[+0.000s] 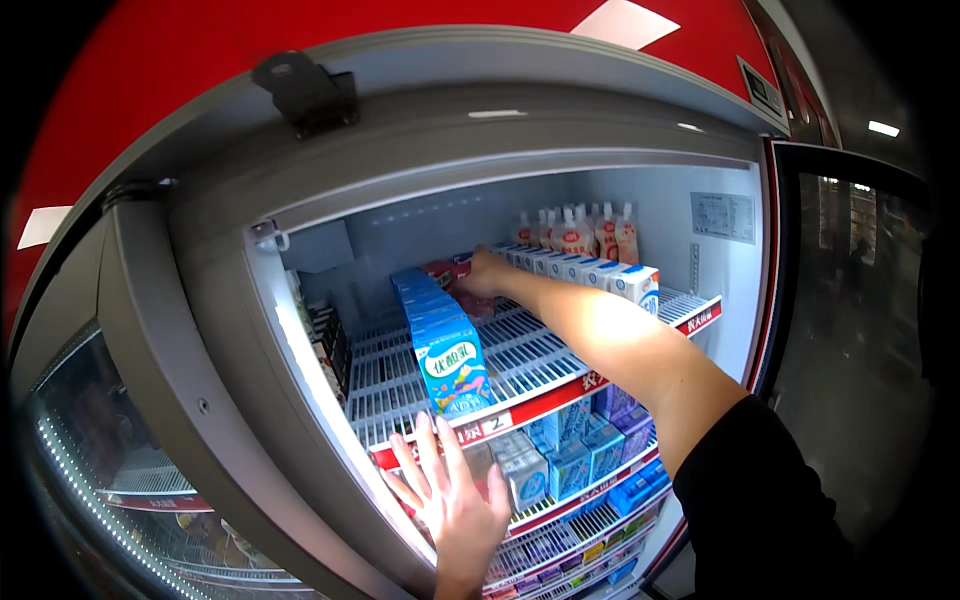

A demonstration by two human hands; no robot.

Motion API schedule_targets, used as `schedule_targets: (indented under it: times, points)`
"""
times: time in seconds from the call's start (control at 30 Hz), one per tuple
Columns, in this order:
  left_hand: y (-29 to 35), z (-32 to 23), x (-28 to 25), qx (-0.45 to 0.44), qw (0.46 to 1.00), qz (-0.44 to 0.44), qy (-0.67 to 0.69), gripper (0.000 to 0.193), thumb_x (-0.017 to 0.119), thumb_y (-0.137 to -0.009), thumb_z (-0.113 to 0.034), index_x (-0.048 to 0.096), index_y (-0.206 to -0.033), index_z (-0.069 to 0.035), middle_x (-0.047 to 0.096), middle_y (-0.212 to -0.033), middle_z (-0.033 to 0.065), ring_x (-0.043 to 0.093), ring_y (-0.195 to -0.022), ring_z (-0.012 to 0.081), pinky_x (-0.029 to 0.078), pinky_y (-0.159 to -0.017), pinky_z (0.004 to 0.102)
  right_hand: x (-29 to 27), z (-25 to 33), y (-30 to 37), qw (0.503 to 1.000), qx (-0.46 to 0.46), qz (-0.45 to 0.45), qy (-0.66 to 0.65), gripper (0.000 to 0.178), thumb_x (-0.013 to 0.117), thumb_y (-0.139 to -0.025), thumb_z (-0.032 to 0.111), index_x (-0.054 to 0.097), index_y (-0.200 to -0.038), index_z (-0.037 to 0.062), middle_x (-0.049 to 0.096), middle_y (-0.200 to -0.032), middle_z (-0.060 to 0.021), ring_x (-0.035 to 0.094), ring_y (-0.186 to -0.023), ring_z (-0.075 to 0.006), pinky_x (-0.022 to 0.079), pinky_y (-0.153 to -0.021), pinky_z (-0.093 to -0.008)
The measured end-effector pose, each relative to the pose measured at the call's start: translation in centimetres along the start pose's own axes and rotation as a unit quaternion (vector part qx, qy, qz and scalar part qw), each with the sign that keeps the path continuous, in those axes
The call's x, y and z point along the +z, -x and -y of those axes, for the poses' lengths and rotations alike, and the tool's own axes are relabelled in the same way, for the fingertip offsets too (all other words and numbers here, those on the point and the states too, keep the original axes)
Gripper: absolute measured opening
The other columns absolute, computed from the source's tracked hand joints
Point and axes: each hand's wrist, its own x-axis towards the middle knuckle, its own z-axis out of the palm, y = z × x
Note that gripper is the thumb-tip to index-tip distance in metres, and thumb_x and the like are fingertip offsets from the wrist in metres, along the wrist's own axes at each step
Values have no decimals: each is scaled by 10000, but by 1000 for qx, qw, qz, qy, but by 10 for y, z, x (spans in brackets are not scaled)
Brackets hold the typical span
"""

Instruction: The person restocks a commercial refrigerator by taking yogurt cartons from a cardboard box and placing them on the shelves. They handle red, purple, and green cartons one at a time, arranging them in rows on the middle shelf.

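Observation:
Deep in the open fridge, my right hand (484, 274) reaches over the top wire shelf (520, 345). Its fingers close on a small red drink carton (440, 271), partly covered by the hand. To the left of it runs a row of blue drink cartons (450, 360), one behind another out to the shelf's front edge. On its other side stands a row of white cartons (630, 283). My left hand (458, 505) is open with fingers spread, its fingertips by the red strip on the shelf front, below the foremost blue carton; I cannot tell whether they touch it.
Several pink bottles (575, 233) stand behind the white cartons. Dark packs (328, 345) line the left wall. Lower shelves hold blue cartons (570, 468) and purple cartons (632, 425). The fridge door (850, 300) is swung open at the right; a grey frame (190, 340) edges the left.

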Motion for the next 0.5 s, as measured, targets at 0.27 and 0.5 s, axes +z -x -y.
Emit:
schedule_targets:
  times: [0.27, 0.5]
  points:
    - [5, 11, 18, 12, 1000, 19, 3, 970, 756, -731, -273, 271, -1517, 22, 181, -1589, 239, 18, -1478, 531, -40, -1127, 705, 47, -23, -38, 997, -67, 5, 49, 960, 821, -697, 486, 456, -1331, -135, 636, -1200, -314, 633, -1132, -415, 513, -955, -427]
    - [1, 7, 18, 12, 999, 12, -31, 1022, 765, -729, -263, 201, -1540, 1, 130, -1584, 273, -18, -1466, 552, -41, -1113, 728, 42, -8, -22, 996, 10, 11, 89, 740, 835, -713, 351, 570, -1281, -42, 635, -1244, -264, 634, -1148, -380, 512, -968, -409]
